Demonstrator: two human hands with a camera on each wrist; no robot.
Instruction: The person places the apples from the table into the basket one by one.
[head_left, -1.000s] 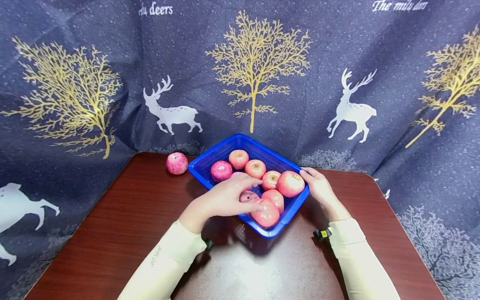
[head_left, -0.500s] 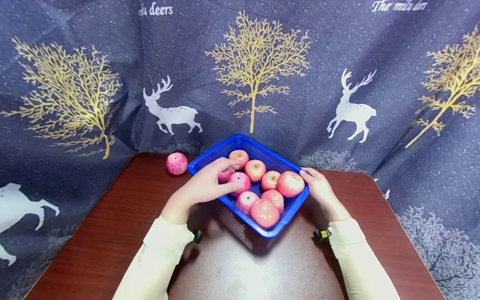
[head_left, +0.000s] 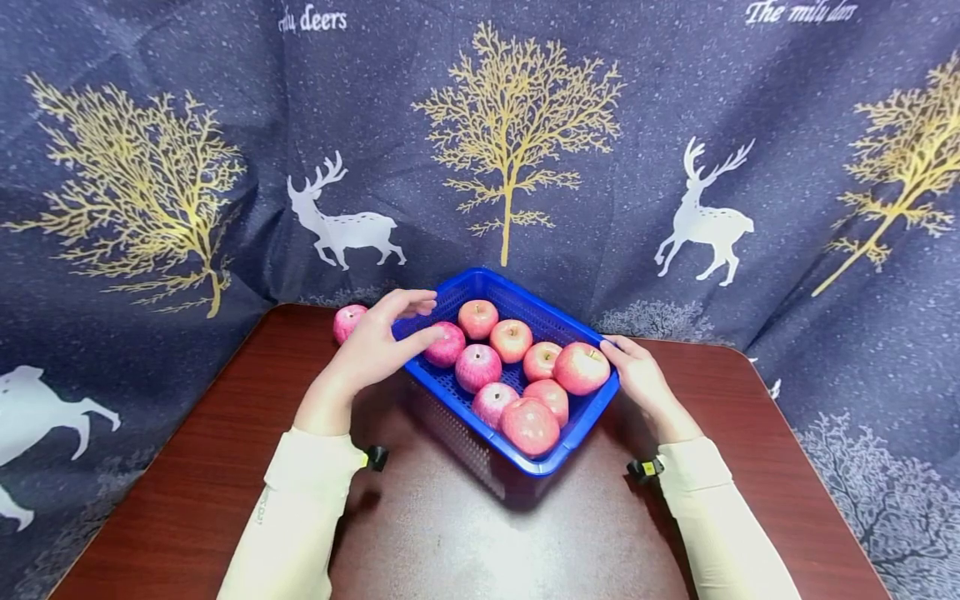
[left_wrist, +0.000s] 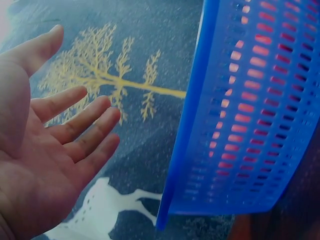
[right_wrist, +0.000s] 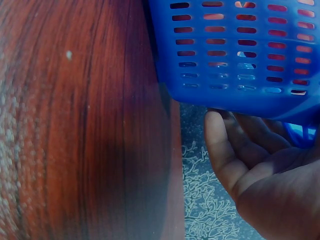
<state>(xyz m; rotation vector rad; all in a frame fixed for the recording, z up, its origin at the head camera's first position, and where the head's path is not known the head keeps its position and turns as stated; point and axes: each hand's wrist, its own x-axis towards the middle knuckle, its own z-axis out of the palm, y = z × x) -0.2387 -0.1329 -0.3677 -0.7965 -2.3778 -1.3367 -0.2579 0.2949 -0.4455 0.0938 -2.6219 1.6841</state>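
Observation:
A blue plastic basket with slotted walls sits at an angle on the table, holding several apples. My right hand grips its right corner by the rim; in the right wrist view its fingers reach against the basket's edge. Over the left corner of the basket hovers my left hand, its fingers loosely spread and nothing in them. In the left wrist view the left palm faces the basket wall, apart from it. A lone apple lies on the table, partly hidden behind the left hand.
The brown wooden table ends at a dark blue cloth backdrop printed with golden trees and white deer. Black wrist straps sit below both hands.
My left hand has moved left and away from over the apples at the basket's front, toward the lone apple, uncovering the apples inside. The right hand and basket have stayed in place.

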